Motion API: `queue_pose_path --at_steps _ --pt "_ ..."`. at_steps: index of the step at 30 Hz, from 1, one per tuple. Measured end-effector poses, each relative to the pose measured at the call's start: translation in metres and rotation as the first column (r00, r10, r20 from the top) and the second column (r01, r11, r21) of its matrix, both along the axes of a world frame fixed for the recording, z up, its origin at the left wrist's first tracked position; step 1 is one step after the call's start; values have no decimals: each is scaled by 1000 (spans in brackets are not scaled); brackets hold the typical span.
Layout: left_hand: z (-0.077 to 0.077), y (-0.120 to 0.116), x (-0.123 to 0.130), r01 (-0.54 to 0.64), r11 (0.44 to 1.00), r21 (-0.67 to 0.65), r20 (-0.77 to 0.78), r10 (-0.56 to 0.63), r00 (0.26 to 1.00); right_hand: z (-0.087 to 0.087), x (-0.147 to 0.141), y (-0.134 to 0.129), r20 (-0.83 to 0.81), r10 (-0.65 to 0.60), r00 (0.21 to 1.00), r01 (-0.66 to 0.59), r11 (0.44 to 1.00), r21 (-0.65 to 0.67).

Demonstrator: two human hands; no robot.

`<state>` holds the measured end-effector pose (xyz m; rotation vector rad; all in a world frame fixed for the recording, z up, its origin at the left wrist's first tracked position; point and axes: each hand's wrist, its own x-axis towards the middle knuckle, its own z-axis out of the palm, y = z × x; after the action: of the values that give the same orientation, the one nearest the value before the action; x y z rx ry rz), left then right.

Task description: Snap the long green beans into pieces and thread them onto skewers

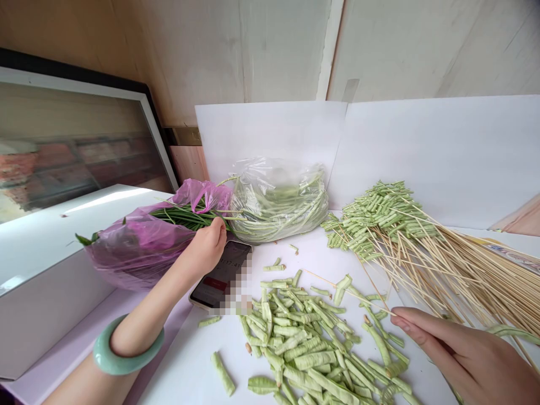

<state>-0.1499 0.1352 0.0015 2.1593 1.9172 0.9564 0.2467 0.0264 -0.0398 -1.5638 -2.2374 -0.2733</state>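
Observation:
A thin bamboo skewer is pinched between the thumb and forefinger of my right hand. Its bare tip points left above a heap of cut green bean pieces. My left hand is closed, held over the phone and beside long thin green stalks in a purple plastic bag. Whatever its fingers grip, if anything, is hidden. At the right, several skewers threaded with bean pieces lie stacked, their bare stick ends fanned toward my right hand.
Long uncut beans fill a clear plastic bag against the upright white board. A white box stands at the left, with a black-framed glass panel behind it. Stray bean pieces lie around the heap.

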Motion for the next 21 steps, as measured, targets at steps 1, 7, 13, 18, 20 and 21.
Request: queue_pose_path --at_steps 1,7,13,18,20,21 --pt "0 1 0 10 999 -32 -9 -10 1000 0 0 0 6 2 1000 -2 1000 -1" --pt "5 2 3 -1 976 -216 -62 -12 998 2 -2 2 49 12 999 -14 999 44" --pt "14 -15 2 39 808 -588 -29 -70 997 9 -7 2 64 45 997 -50 995 81" --pt "18 -25 2 98 648 -755 11 -136 991 6 -7 2 41 21 999 -23 997 73" --pt "19 -25 2 98 641 -761 12 -137 990 3 -5 2 30 11 999 -13 998 63" --pt "19 -26 3 97 640 -762 12 -136 991 2 -5 1 23 3 1000 -5 999 49"
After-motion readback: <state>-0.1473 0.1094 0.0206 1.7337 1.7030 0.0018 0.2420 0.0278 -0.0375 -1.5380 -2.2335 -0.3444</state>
